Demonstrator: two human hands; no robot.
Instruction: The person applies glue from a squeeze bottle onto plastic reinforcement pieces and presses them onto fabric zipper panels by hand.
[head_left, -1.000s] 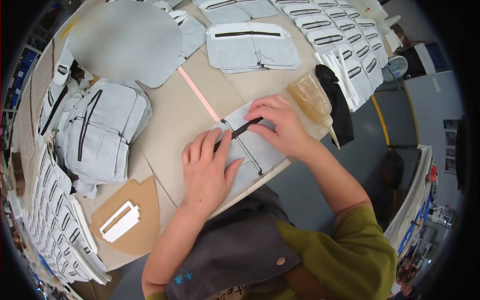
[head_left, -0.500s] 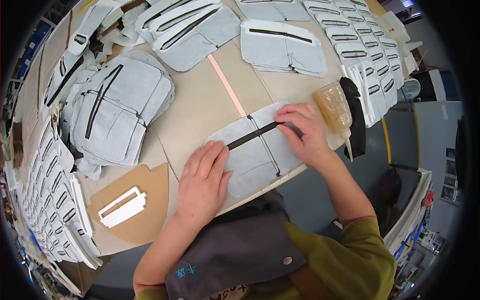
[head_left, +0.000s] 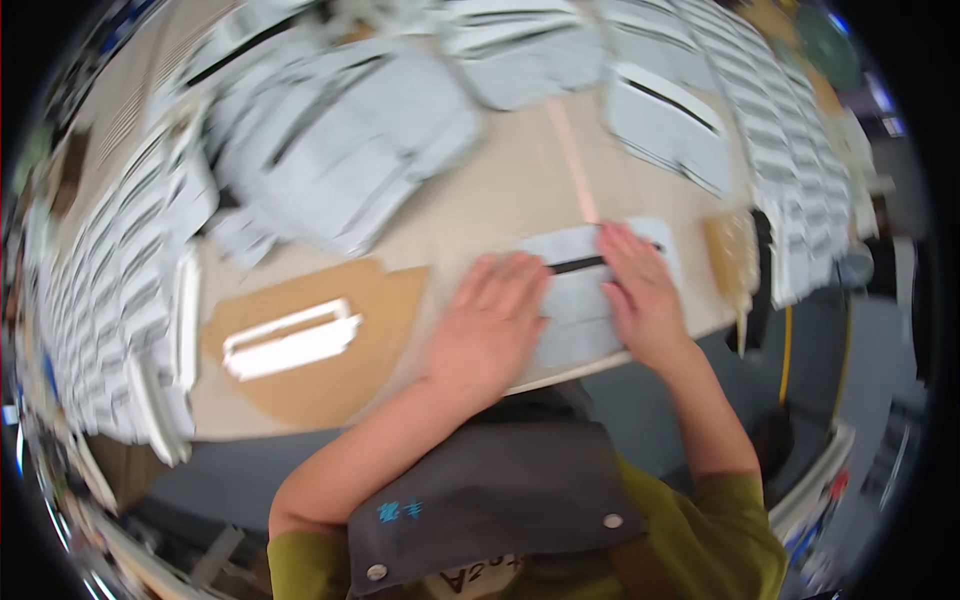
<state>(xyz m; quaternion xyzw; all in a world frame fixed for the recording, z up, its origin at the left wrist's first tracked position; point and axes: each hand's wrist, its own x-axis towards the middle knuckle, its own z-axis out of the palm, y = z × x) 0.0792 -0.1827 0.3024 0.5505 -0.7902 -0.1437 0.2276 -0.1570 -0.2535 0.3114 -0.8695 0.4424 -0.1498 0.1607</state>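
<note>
A light grey fabric panel point(head_left: 575, 335) lies near the front edge of the table, with a black strip point(head_left: 578, 265) across it that looks like a zipper. My left hand point(head_left: 488, 325) rests flat on the panel's left end, fingers together and stretched out. My right hand point(head_left: 645, 300) lies over the right part of the strip, its fingers extended and the thumb apart. Motion blur softens the view, and the hands cover both ends of the panel.
Left of the panel is a brown cardboard template point(head_left: 385, 320) with white frame-like pieces point(head_left: 295, 345) on it. A stack of grey panels point(head_left: 350, 150) stands behind. To the right lies a bottle of amber glue-like material point(head_left: 733, 255). Overlapping pieces point(head_left: 800, 180) hang at the right edge.
The camera has turned left, so the scene sits farther right. My right fingers have moved from the strip's right end inward and now lie flatter. My left hand still rests on the panel's left end.
</note>
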